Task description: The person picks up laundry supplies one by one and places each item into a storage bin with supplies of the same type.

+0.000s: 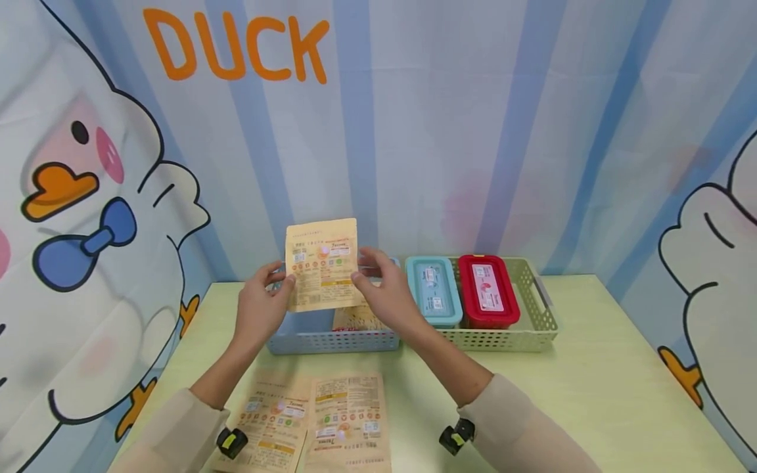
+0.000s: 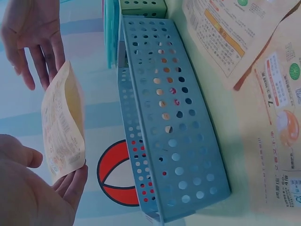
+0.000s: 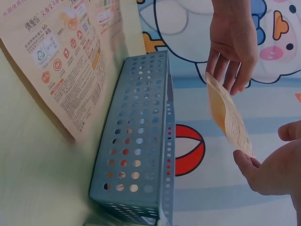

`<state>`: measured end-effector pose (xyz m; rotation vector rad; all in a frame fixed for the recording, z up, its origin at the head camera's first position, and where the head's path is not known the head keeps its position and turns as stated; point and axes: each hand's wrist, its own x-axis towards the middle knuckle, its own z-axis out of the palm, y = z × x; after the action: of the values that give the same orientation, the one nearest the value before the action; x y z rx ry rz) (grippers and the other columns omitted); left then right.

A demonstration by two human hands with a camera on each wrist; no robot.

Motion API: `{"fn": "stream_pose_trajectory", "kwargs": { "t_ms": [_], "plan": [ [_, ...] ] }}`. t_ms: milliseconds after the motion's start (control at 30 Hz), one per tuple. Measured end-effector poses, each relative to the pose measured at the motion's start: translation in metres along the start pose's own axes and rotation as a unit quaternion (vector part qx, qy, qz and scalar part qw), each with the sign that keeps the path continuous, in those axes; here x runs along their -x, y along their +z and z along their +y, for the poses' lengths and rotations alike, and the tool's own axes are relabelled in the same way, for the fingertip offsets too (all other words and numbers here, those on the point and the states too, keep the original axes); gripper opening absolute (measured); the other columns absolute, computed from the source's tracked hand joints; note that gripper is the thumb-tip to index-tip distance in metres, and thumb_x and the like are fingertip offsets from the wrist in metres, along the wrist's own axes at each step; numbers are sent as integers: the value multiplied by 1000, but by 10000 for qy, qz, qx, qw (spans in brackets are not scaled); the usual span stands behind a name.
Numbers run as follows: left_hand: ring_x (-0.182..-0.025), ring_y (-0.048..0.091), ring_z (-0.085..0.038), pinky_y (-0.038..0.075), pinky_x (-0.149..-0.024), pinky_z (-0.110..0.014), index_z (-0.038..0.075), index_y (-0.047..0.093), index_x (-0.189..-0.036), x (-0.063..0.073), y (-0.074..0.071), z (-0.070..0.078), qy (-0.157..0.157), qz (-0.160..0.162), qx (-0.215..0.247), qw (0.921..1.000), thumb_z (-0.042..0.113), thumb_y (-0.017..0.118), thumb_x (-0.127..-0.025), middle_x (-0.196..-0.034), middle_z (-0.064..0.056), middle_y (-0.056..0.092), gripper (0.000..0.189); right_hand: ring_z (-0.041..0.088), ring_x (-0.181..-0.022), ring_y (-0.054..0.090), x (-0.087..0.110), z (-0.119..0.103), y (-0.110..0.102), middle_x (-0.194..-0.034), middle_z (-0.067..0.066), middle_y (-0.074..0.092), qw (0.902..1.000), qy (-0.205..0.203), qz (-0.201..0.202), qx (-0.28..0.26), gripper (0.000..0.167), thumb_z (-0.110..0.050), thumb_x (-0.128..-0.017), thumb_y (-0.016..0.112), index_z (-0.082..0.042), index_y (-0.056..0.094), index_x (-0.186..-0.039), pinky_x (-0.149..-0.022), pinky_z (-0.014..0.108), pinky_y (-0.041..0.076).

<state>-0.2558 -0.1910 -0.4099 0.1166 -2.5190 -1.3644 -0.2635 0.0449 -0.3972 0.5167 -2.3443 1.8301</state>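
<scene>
In the head view, both hands hold up a flat beige printed pouch (image 1: pixel 322 266) above a blue perforated basket (image 1: pixel 334 341). My left hand (image 1: pixel 260 299) pinches its left edge, thumb on the printed face and fingers mostly behind. At the opposite edge, my right hand (image 1: pixel 387 289) has its thumb at the front and its other fingers behind. Both wrist views show this pouch (image 2: pixel 63 125) nearly edge-on and slightly bowed. Another beige package (image 1: pixel 357 318) lies inside the basket, partly hidden by the held pouch and right hand.
Two similar pouches lie on the table in front, a left one (image 1: pixel 269 427) and a right one (image 1: pixel 349 420). Right of the blue basket, a pale green basket (image 1: pixel 535 295) holds a light-blue lidded box (image 1: pixel 434 292) and a red lidded box (image 1: pixel 487 292). A printed curtain (image 1: pixel 437 131) hangs behind.
</scene>
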Motion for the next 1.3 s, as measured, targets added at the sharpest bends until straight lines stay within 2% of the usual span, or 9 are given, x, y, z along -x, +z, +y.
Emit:
{"fn": "stream_pose_trajectory", "kwargs": {
  "t_ms": [267,433,533,600,733,867,1000,1133,1300],
  "plan": [
    [-133,60,-44,55,-100,-56,5,29,-165,-2,-1,-8,6,-331,-39,9994,31,57,-111,-155,-23,51,67,32,-133,58,-12,20,10,-146,17,58,9991,176,-219,-312,52,-20,-107,64,-2,51,-153,-102,45,56],
    [-128,63,-43,58,-95,-55,3,26,-165,-11,8,-19,114,-291,-173,9994,28,58,-111,-158,-24,49,68,34,-133,57,-14,32,18,-148,20,56,9971,223,-270,-682,50,-20,-107,63,1,52,-151,-99,40,58],
    [-126,64,-43,59,-91,-54,2,26,-165,-17,14,-26,160,-273,-309,9990,28,57,-110,-158,-25,48,68,36,-133,57,-14,39,23,-147,21,56,9953,327,-230,-885,49,-22,-108,62,3,53,-150,-100,42,58],
    [-128,62,-46,57,-94,-55,1,26,-165,-19,15,-30,166,-279,-403,9987,29,56,-110,-158,-26,47,68,38,-133,57,-16,44,28,-146,22,56,9921,398,-251,-1160,50,-26,-111,58,4,52,-150,-103,46,56],
    [-136,54,-50,49,-106,-60,-1,25,-164,-20,14,-38,141,-286,-605,9977,30,55,-110,-158,-28,45,69,42,-135,54,-21,50,36,-146,26,54,9830,574,-333,-1712,59,-40,-115,46,6,47,-152,-108,55,51],
    [-143,46,-49,42,-112,-63,-2,25,-163,-20,12,-43,148,-259,-768,9966,30,55,-109,-157,-30,45,70,43,-138,52,-23,55,40,-150,27,52,9774,709,-436,-1943,67,-48,-115,39,5,44,-155,-110,55,49],
    [-143,46,-48,42,-112,-64,-5,25,-163,-21,13,-44,186,-360,-953,9946,31,55,-108,-157,-32,44,72,43,-140,50,-25,60,42,-154,28,49,9713,899,-544,-2132,70,-52,-114,36,2,41,-158,-112,56,47],
    [-140,47,-52,44,-108,-67,-8,22,-163,-22,15,-45,170,-546,-1202,9911,32,56,-108,-155,-35,43,75,43,-140,50,-28,69,48,-154,28,48,9689,1106,-692,-2102,74,-55,-112,40,2,41,-158,-112,59,45],
    [-134,50,-57,47,-103,-69,-10,22,-162,-22,22,-48,117,-727,-1527,9855,31,58,-108,-150,-40,43,77,44,-138,51,-28,77,56,-153,26,49,9782,1010,-890,-1582,67,-51,-111,47,1,46,-154,-112,62,45]
  ]
}}
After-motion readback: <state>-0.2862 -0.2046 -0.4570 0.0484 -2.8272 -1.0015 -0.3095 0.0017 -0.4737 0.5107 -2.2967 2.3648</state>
